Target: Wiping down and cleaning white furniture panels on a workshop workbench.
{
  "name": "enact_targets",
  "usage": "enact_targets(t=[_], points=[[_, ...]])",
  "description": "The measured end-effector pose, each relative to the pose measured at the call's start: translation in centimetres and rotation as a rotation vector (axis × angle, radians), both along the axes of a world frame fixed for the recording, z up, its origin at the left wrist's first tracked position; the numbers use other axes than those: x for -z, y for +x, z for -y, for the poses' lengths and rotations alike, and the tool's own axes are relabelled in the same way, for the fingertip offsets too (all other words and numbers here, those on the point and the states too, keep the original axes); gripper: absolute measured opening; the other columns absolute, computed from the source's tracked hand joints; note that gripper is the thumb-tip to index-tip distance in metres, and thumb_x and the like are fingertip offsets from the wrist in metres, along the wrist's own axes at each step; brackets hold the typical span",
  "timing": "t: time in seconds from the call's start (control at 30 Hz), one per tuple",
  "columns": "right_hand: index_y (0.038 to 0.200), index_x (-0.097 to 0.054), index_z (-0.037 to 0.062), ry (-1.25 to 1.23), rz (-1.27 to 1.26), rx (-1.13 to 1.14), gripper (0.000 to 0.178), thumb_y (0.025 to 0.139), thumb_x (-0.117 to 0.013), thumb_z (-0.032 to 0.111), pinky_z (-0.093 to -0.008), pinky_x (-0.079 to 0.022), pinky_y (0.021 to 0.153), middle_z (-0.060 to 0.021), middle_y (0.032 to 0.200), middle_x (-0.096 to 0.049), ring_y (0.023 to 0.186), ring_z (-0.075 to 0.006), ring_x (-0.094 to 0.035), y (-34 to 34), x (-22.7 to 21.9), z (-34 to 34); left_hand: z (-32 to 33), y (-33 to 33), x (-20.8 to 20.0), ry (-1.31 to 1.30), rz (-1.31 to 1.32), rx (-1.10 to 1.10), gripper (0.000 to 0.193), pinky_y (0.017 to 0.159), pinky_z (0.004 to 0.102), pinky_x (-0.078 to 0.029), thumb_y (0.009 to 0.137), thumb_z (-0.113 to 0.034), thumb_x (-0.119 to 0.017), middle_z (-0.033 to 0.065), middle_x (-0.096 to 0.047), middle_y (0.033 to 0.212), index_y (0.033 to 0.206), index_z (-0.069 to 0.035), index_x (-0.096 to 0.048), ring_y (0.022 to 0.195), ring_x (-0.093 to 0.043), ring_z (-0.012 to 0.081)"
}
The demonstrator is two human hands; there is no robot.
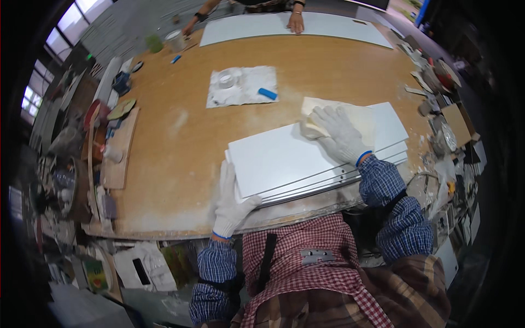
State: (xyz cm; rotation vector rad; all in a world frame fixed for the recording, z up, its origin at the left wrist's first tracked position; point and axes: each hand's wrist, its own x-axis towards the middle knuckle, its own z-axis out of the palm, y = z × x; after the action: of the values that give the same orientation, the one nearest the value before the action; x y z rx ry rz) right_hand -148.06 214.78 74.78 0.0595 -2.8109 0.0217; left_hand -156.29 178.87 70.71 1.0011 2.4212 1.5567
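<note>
A stack of white panels (279,158) lies slightly fanned at the near edge of the table, with small dark holes showing in the front edges. My left hand (232,199), in a pale knitted glove, braces the stack's near left corner, its fingers stretched along the side and its thumb apart at the front. On the right half of the top panel, my gloved right hand (339,131) presses down on a bunched cream-yellow cloth (311,127), fingers bent over it. Part of the cloth spreads out flat beyond that hand.
On the wooden table (180,164), a whitish sheet (216,99) carries a round white container (227,81) and a blue object (267,94). Across from me, another person's hand (296,23) rests on a long white panel (246,28). Clutter lines both sides, including a wooden board (121,164).
</note>
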Motion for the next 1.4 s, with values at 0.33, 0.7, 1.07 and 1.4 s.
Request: enact_targets(t=[0.33,0.7,1.07,1.4], points=[[0.132,-0.054,0.0123,-0.122,0.207,-0.519,0.044,0.091,-0.056,0.028,-0.0532,-0.029,0.115,-0.013,0.139,-0.052,0.125,-0.0314,-0.047,-7.1,-4.1,16.1,0.6,0.7,4.3,0.073,0.486,0.007,0.082,0.108,0.038,-0.042,0.079,-0.022,-0.081,0.0184,-0.046,0.142,0.147,0.0,-0.041,0.127,-0.048,0.0281],[0.135,-0.06,0.0021,-1.605,0.539,0.07,0.038,0.1,-0.052,0.014,-0.0369,-0.054,0.097,-0.0172,0.123,-0.068,0.114,-0.0257,-0.066,6.2,-7.7,11.8,0.7,0.7,2.8,0.033,-0.001,-0.097,0.109,0.122,0.0423,-0.028,0.071,-0.028,-0.087,0.0238,-0.02,0.164,0.157,-0.003,-0.025,0.152,-0.024,0.0384],[0.141,-0.057,0.0105,-0.233,0.05,-0.276,0.055,0.088,-0.067,0.02,-0.0452,-0.027,0.123,-0.0148,0.144,-0.056,0.139,-0.0319,-0.047,-0.6,-2.1,9.4,-0.4,1.1,-0.1,-0.044,0.118,-0.027,0.111,0.121,0.0439,-0.03,0.07,-0.031,-0.088,0.026,-0.02,0.164,0.157,-0.003,-0.026,0.151,-0.025,0.0388],[0.145,-0.044,-0.0004,-2.165,0.088,-0.018,0.045,0.106,-0.05,0.022,-0.0308,-0.045,0.104,-0.0095,0.136,-0.057,0.119,-0.0175,-0.056,2.0,-2.3,9.3,-0.2,1.5,-6.8,0.191,-0.026,-0.051,0.089,0.119,0.0443,-0.032,0.09,-0.049,-0.074,0.0237,-0.034,0.159,0.154,0.0,-0.035,0.148,-0.033,0.0337]])
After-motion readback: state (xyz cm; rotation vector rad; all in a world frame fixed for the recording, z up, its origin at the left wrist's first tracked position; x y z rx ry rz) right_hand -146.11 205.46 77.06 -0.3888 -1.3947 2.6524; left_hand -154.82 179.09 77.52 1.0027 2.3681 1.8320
